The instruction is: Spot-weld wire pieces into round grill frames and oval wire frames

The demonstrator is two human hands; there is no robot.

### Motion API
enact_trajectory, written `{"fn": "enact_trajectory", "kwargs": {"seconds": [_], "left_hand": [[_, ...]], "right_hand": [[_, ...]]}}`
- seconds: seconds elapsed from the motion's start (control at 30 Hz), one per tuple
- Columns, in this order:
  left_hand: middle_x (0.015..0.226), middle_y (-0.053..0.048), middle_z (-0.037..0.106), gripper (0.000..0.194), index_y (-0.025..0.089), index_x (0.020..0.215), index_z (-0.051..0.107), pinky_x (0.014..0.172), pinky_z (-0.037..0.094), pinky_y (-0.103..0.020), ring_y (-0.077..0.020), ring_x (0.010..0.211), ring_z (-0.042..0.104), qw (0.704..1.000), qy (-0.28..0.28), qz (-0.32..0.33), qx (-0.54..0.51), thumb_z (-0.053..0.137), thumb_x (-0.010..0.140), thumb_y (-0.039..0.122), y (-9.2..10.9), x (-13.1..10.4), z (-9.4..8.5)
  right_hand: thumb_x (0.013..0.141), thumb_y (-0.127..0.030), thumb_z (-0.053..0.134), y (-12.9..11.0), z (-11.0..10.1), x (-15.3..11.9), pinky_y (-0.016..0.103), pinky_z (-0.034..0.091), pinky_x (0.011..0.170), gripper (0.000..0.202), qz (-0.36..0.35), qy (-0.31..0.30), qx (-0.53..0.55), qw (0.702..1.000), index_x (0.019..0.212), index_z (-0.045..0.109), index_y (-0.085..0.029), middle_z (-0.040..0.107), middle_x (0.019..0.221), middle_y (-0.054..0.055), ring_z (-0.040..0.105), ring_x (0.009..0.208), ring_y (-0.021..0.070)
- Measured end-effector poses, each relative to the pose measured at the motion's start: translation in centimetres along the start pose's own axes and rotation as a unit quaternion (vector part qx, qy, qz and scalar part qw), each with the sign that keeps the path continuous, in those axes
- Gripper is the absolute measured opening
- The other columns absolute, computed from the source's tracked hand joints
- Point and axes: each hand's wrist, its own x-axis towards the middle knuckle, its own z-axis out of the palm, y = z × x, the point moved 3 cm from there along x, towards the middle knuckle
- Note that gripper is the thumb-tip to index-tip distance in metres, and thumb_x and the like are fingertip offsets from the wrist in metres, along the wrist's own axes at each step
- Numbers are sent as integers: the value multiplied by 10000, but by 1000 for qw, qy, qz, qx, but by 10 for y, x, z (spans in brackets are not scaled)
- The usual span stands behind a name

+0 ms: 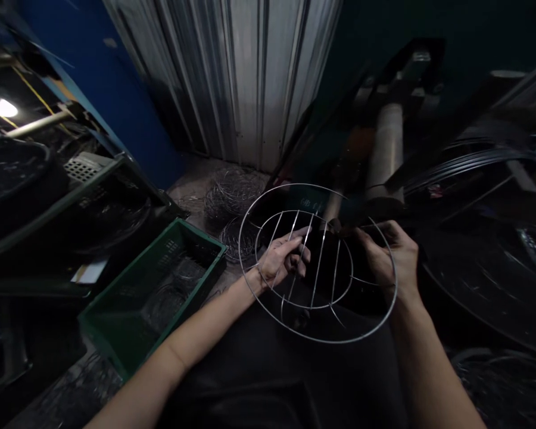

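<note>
Hands hold a round wire grill (319, 310) of 2 rings and straight spokes, tilted in mid-air before the person. Left hand (283, 257) closes its grip on the spokes; right hand (390, 253) seems curled around the rim's right side. Green crate (154, 292) sits on the floor left.

Two hands (286, 259) — one wire grill (317, 262), one green crate (152, 292), perhaps two wire bundles (232, 196).

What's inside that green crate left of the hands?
The green crate holds what look like dark round wire pieces, dimly lit. Its near wall hides the bottom closest to the camera, so anything lying there cannot be seen.
</note>
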Motion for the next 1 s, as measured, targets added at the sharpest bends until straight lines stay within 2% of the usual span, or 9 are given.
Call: {"fn": "enact_trajectory", "kwargs": {"seconds": [0.17, 0.3, 0.43, 0.63, 0.77, 0.87, 1.0], "left_hand": [[639, -18, 615, 483, 96, 1337, 423, 405, 395, -172, -84, 421, 568, 996, -59, -68, 3, 462, 881, 252, -10, -6, -7], [624, -20, 611, 478, 105, 1352, 412, 401, 383, -175, -86, 422, 560, 991, -67, -112, 6, 450, 896, 248, -21, -10, -13], [593, 0, 587, 478, 118, 1365, 396, 398, 383, -168, -69, 408, 526, 990, -72, -119, 15, 435, 909, 255, -27, -11, -14], [593, 12, 566, 487, 143, 1375, 384, 401, 374, -157, -58, 410, 507, 990, -93, -103, 25, 434, 908, 272, -26, -14, -13], [589, 16, 547, 477, 131, 1370, 390, 412, 379, -156, -47, 411, 468, 993, -86, -80, 17, 426, 910, 250, -25, -13, -15], [597, 12, 547, 474, 130, 1370, 389, 414, 378, -150, -43, 423, 456, 994, -80, -65, 16, 421, 913, 251, -24, -12, -20], [584, 19, 541, 459, 135, 1368, 390, 409, 372, -146, -43, 417, 456, 995, -49, -73, 37, 402, 920, 236, -23, -12, -25]], "right_hand": [[664, -447, 683, 4, -13, -36, 287, 401, 568, 272, 46, 50, -83, 994, 722, 567, -208, 590, 684, 2, 541, 608, 156], [652, -443, 673, 12, -20, -58, 331, 413, 588, 267, 52, 75, -101, 991, 719, 550, -216, 592, 689, 31, 555, 624, 194], [623, -413, 669, 15, -24, -65, 367, 421, 610, 238, 30, 104, -112, 988, 676, 526, -229, 579, 665, 43, 555, 626, 218], [596, -358, 697, 12, -21, -62, 386, 438, 622, 235, 18, 120, -89, 989, 656, 511, -226, 570, 652, 53, 557, 619, 220], [642, -367, 677, 16, -24, -71, 412, 484, 710, 260, 21, 80, -43, 996, 816, 593, -193, 639, 807, 105, 620, 756, 249], [650, -355, 686, 20, -32, -93, 433, 509, 775, 372, 53, 47, -8, 997, 988, 628, -211, 665, 946, 120, 644, 852, 262], [672, -358, 701, 16, -37, -127, 458, 493, 880, 370, 65, -13, -8, 998, 1025, 664, -252, 677, 1020, 82, 634, 956, 266]]}}
